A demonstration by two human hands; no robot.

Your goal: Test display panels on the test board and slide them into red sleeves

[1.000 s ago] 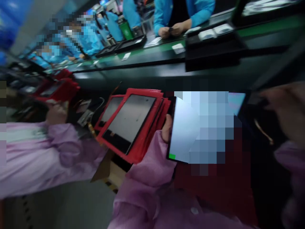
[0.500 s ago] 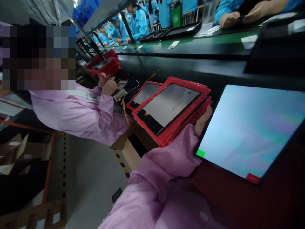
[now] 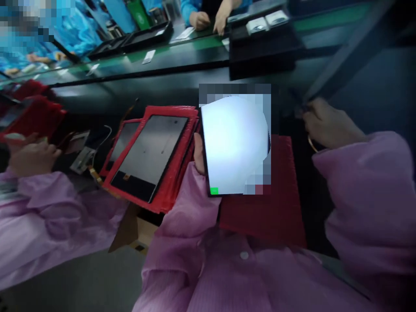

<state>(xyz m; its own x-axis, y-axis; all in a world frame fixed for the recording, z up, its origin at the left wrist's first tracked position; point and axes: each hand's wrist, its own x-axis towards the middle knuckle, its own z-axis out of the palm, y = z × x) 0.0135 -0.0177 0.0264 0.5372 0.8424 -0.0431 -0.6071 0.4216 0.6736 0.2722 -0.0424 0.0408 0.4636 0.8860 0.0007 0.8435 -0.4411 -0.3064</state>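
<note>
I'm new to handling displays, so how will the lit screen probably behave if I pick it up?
The lit screen is probably stiff: its left edge looks straight beside the left hand. It may be fragile, given its broad, glassy-looking face. That smooth surface could also be slippery.

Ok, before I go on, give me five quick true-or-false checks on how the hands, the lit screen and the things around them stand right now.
1. The left hand is at the lit screen's left edge. True.
2. The screen's green patch is in its upper right corner. False: the green patch is in its lower left corner.
3. A grey-faced panel lies on top of the red stack. True.
4. The right hand is touching the lit screen. False: the right hand is apart from it, off to the right.
5. White pieces sit on the black tray beyond the screen. True.
</note>
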